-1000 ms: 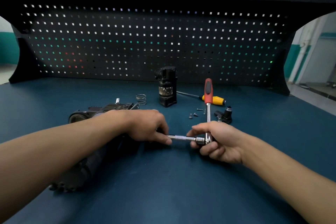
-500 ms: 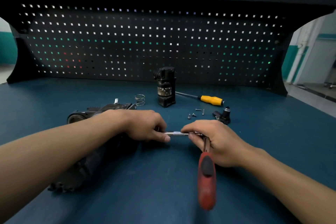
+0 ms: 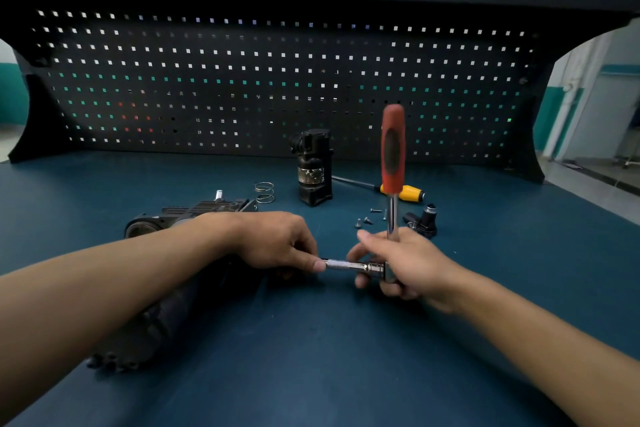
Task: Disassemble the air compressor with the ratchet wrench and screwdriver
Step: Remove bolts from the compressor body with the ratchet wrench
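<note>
One red-handled ratchet wrench (image 3: 392,149) gripped by the right hand (image 3: 408,263), its chrome extension (image 3: 346,265) pinched by the left hand (image 3: 277,239), one black air compressor (image 3: 194,211) laid beneath the left forearm, one yellow-handled screwdriver (image 3: 408,192), four screws (image 3: 367,220) behind.

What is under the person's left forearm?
The black air compressor body lies there; its ribbed top and near end show. The left forearm covers its middle, and the left hand hides where the extension bar ends.
</note>
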